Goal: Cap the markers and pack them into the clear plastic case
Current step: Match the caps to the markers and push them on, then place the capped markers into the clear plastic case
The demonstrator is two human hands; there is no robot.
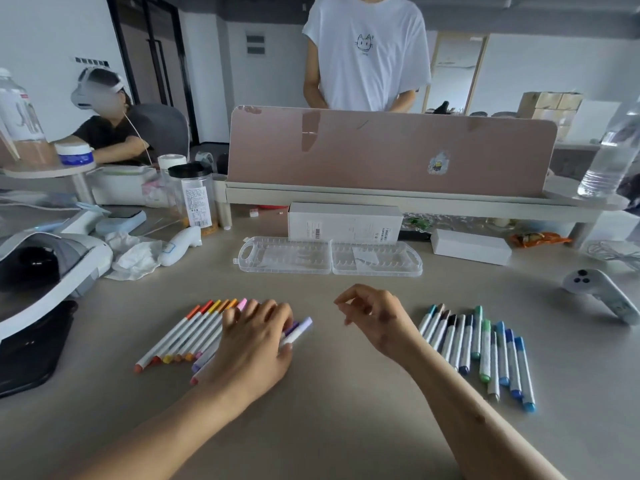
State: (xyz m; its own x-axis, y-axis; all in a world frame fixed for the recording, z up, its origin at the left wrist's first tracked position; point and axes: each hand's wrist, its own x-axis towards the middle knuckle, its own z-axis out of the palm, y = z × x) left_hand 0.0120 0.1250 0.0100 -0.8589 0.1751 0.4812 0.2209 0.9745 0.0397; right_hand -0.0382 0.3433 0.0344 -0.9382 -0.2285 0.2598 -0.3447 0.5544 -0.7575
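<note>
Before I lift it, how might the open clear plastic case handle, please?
The clear plastic case looks thin and nearly empty, so it is probably light. Lying open flat, its two halves may flop at the hinge.

Far ctr: pink divider panel (391, 150), white box (344, 223) in front. Left: VR headset (45, 268), crumpled tissue (135, 254). Right: white controller (601, 294), water bottle (609, 157) farther back.
</note>
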